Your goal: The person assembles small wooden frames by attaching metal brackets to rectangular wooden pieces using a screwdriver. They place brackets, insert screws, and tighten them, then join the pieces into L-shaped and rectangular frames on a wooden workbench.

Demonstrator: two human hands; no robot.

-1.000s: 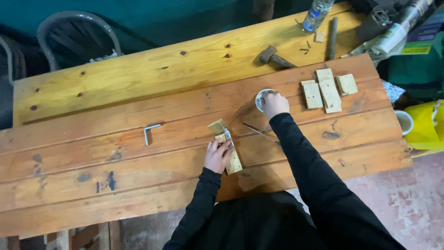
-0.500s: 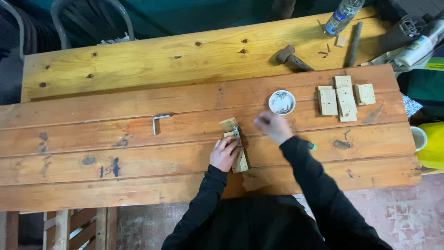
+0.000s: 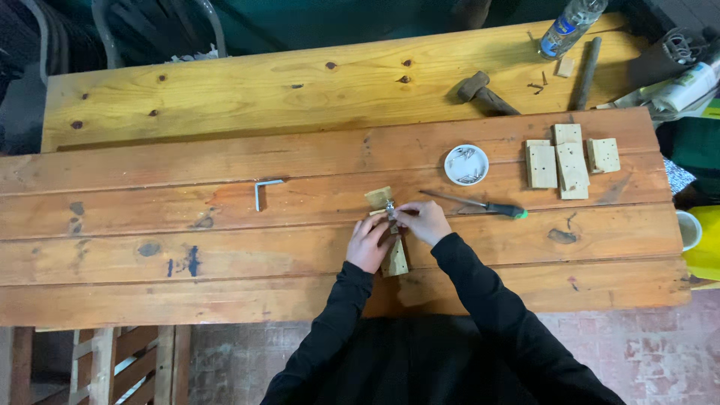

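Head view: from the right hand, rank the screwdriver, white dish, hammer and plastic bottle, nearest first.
From the right hand:
1. Screwdriver, just to its right on the bench.
2. White dish, beyond the screwdriver, slightly right.
3. Hammer, farther back on the pale plank.
4. Plastic bottle, at the far right corner.

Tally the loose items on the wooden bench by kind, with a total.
Pale wooden blocks: 5, one under the left hand and right hand, four stacked at right
Green-handled screwdriver: 1
White round dish of screws: 1
Metal L-shaped bracket: 1
Hammer: 1
Clear plastic bottle: 1
Total: 10
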